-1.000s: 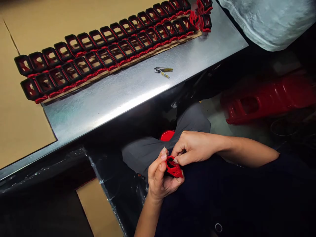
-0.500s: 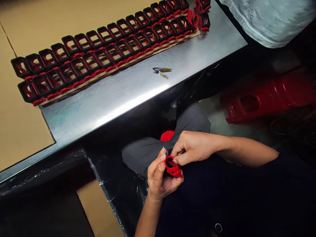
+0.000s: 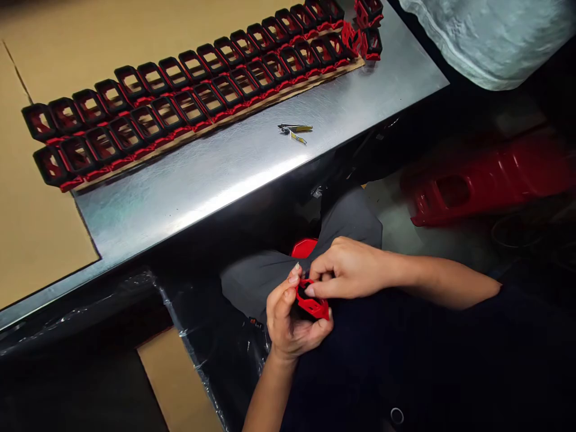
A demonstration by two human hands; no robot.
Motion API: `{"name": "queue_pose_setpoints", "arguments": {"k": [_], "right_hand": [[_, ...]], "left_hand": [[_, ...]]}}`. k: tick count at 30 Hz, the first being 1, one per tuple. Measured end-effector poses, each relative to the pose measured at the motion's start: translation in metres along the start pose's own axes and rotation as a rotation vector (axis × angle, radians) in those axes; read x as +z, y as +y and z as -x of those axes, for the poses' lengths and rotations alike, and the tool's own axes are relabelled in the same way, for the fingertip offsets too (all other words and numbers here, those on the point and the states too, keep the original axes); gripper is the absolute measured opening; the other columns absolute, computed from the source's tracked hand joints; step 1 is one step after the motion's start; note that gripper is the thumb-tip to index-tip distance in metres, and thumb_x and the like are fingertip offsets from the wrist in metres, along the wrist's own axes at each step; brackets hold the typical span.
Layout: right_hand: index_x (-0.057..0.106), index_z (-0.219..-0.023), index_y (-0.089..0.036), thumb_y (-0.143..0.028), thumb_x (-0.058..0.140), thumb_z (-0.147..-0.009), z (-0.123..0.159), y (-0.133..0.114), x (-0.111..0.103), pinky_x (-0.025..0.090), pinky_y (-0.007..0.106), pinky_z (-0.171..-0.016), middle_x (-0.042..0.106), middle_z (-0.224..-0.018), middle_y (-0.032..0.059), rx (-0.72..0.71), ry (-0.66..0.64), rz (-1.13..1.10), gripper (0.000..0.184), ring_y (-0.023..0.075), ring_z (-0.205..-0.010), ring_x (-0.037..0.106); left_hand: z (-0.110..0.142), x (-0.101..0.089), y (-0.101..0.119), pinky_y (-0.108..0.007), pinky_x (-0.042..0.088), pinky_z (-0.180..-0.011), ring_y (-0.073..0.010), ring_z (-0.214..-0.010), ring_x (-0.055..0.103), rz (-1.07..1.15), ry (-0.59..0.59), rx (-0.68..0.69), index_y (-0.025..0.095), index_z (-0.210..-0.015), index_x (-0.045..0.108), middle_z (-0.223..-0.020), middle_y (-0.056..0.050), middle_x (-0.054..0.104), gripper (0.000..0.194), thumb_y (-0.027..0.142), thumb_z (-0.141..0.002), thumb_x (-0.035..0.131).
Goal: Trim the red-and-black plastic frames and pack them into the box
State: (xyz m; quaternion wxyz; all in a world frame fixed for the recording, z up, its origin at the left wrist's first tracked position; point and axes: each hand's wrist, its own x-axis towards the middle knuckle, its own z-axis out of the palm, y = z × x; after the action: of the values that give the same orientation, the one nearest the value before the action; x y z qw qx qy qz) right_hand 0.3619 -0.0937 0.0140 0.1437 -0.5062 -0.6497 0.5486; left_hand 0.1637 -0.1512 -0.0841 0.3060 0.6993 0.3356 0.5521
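Above my lap, my left hand (image 3: 294,318) wraps its fingers and thumb around a small red and black plastic frame (image 3: 314,307). From the right, my right hand (image 3: 344,270) pinches at the frame's upper edge, with the thumb tip at its opening. The fingertips hide part of that edge, and whether a small part sits between them I cannot see. On the metal table ahead lies a small pair of nippers (image 3: 294,131) with yellow handles, spread apart. Beyond it stand two long rows of similar black and red frames (image 3: 148,122), set on a cardboard strip.
The metal table (image 3: 216,162) slants across the view, its front edge between the rows and my lap. Cardboard (image 3: 40,240) covers its left part. At the right are a red plastic stool (image 3: 495,180) and a pale cloth-like bundle (image 3: 495,36). Black plastic sheeting (image 3: 90,312) hangs at the lower left.
My right hand has shifted slightly left, its thumb now farther over the frame's opening. The frame has turned a little in my left hand. The view has shifted slightly.
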Motion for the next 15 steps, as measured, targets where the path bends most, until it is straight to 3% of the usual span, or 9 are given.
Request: {"name": "queue_pose_setpoints", "arguments": {"k": [3, 5, 9, 12, 15], "right_hand": [[0.071, -0.074, -0.014, -0.032, 0.061, -0.090, 0.000, 0.022, -0.014, 0.036, 0.022, -0.052, 0.071, -0.063, 0.0028, 0.158, 0.235, -0.088, 0.027, 0.0102, -0.052, 0.055], [0.072, -0.085, -0.013, -0.039, 0.063, -0.089, -0.001, 0.041, -0.017, 0.042, 0.022, -0.056, 0.074, -0.069, 0.0046, 0.244, 0.270, -0.244, 0.027, 0.0125, -0.058, 0.061], [0.064, -0.123, -0.013, -0.044, 0.070, -0.087, 0.003, 0.057, 0.009, 0.055, 0.031, -0.080, 0.079, -0.097, 0.0114, 0.195, -0.016, -0.634, 0.047, 0.0188, -0.088, 0.073], [0.065, -0.122, -0.011, -0.056, 0.069, -0.088, 0.009, 0.052, 0.038, 0.058, 0.035, -0.082, 0.077, -0.103, 0.0159, 0.165, -0.327, -0.910, 0.057, 0.0209, -0.089, 0.075], [0.069, -0.116, -0.010, -0.060, 0.072, -0.085, 0.011, 0.048, 0.053, 0.059, 0.032, -0.078, 0.078, -0.101, 0.0152, 0.160, -0.376, -1.051, 0.059, 0.0203, -0.084, 0.076]], "left_hand": [[-0.002, 0.006, 0.000, -0.044, 0.062, -0.095, -0.0281, -0.119, 0.067, 0.201, 0.140, -0.163, 0.025, -0.144, 0.049, -0.125, -0.010, 0.057, 0.074, 0.032, -0.078, 0.080], [-0.002, 0.010, -0.001, -0.042, 0.060, -0.098, -0.0273, -0.119, 0.067, 0.317, 0.193, -0.238, 0.027, -0.144, 0.048, -0.124, -0.009, 0.058, 0.074, 0.040, -0.078, 0.080], [0.003, 0.016, -0.006, -0.041, 0.054, -0.106, -0.0253, -0.126, 0.063, 0.390, 0.211, -0.295, 0.031, -0.149, 0.044, -0.128, -0.009, 0.060, 0.078, 0.052, -0.081, 0.076], [0.008, 0.017, -0.007, -0.043, 0.054, -0.105, -0.0276, -0.129, 0.060, 0.384, 0.177, -0.375, 0.032, -0.147, 0.047, -0.133, -0.010, 0.059, 0.075, 0.055, -0.081, 0.075], [0.010, 0.015, -0.005, -0.042, 0.055, -0.102, -0.0280, -0.129, 0.060, 0.378, 0.154, -0.427, 0.032, -0.146, 0.047, -0.136, -0.012, 0.059, 0.074, 0.052, -0.081, 0.076]]}}
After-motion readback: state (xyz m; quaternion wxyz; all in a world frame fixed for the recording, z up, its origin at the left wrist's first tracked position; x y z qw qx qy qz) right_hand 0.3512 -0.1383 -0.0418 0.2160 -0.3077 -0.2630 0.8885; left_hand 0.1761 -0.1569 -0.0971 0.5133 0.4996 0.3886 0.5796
